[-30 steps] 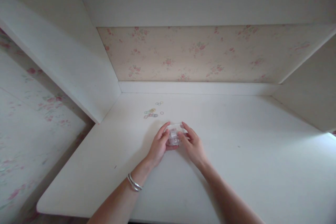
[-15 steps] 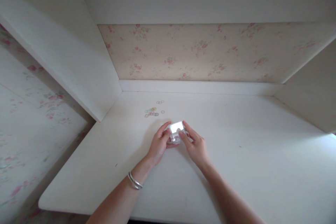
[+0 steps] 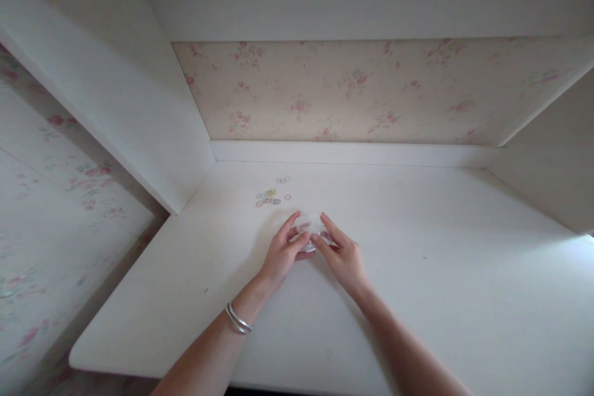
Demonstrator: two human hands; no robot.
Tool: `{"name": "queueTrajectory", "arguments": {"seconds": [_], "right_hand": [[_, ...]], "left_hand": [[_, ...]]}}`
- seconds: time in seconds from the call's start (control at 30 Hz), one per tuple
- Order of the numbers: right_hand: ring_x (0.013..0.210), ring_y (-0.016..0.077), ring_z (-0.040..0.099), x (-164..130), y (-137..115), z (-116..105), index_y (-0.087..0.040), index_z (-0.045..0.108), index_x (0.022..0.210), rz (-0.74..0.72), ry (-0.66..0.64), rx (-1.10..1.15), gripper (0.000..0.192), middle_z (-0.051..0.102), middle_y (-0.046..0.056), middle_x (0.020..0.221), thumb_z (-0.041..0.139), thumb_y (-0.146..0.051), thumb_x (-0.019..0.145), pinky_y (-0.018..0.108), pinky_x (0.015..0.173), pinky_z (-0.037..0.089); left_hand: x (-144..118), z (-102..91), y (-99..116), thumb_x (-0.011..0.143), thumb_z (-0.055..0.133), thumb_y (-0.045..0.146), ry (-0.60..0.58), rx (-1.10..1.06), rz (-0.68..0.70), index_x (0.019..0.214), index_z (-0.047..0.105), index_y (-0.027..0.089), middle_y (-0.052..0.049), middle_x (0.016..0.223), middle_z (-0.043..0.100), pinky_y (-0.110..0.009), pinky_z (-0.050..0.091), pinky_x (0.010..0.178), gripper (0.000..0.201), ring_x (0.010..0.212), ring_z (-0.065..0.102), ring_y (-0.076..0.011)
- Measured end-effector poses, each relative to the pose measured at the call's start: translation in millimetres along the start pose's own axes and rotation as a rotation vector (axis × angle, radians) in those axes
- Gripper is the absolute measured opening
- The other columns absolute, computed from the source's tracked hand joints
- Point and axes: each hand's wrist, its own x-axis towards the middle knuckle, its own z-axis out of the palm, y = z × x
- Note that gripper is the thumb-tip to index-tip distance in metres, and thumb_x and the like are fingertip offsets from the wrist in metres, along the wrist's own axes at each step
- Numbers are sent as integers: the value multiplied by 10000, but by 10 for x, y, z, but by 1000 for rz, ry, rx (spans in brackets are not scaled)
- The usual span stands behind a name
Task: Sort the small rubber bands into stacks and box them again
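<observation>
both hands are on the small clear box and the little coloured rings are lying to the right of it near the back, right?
Not quite. Both the left hand and right hand hold the small clear box, but the head view shows the coloured rings behind it to the left.

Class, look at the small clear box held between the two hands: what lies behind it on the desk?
Behind the clear box, a scatter of small coloured rings lies on the white desk. Both hands cover the box's sides, hiding its contents.

box (image 3: 312,230): clear glossy plastic, probably | desk (image 3: 417,272): matt white | bracelet (image 3: 238,320): shiny metal
</observation>
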Motion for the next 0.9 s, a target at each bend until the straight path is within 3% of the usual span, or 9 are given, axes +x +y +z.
{"name": "queueTrajectory", "arguments": {"seconds": [0.2, 0.4, 0.57, 0.67, 0.77, 0.9], "right_hand": [[817, 198, 668, 39, 56, -16, -231, 496, 1305, 134, 9, 99, 554, 706, 48, 965, 541, -490, 817, 363, 784, 535], [906, 221, 656, 77, 57, 5, -207, 531, 1267, 206, 38, 285, 596, 609, 97, 1197, 614, -502, 755, 362, 774, 552], [886, 224, 662, 74, 14, -4, -190, 581, 1207, 204, 92, 302, 562, 608, 108, 1196, 641, -494, 737, 373, 776, 555], [889, 224, 663, 85, 39, -10, -199, 582, 1203, 187, 132, 330, 555, 617, 102, 1184, 651, -485, 733, 385, 814, 539], [898, 224, 659, 103, 57, -7, -213, 574, 1210, 207, 136, 353, 560, 638, 91, 1150, 644, -498, 733, 388, 824, 529], [984, 224, 626, 99, 1, -2, -223, 539, 1247, 205, -8, 410, 564, 618, 78, 1184, 620, -495, 759, 385, 867, 503]], "left_hand": [[23, -33, -31, 790, 645, 332, -45, 25, -35, 1360, 358, 289, -101, 1227, 558, -347, 565, 739, 640, 1000, 607, -235], [24, -25, -30, 790, 641, 353, -53, 64, -19, 1367, 335, 277, -114, 1214, 561, -367, 562, 738, 657, 944, 628, -227], [-1, 2, -31, 770, 666, 355, -48, 66, -30, 1408, 211, 321, -103, 1299, 496, -355, 550, 774, 784, 1013, 596, -212], [1, 3, -52, 727, 703, 364, -73, 139, -40, 1353, 329, 271, -102, 1222, 539, -320, 549, 744, 736, 997, 593, -202], [21, -12, -68, 737, 668, 430, -106, 258, -31, 1187, 522, 195, -80, 989, 619, -286, 545, 649, 529, 785, 624, -161], [39, -33, -50, 747, 651, 436, -109, 300, -2, 1097, 583, 172, -55, 900, 627, -272, 528, 632, 444, 664, 598, -121]]}}
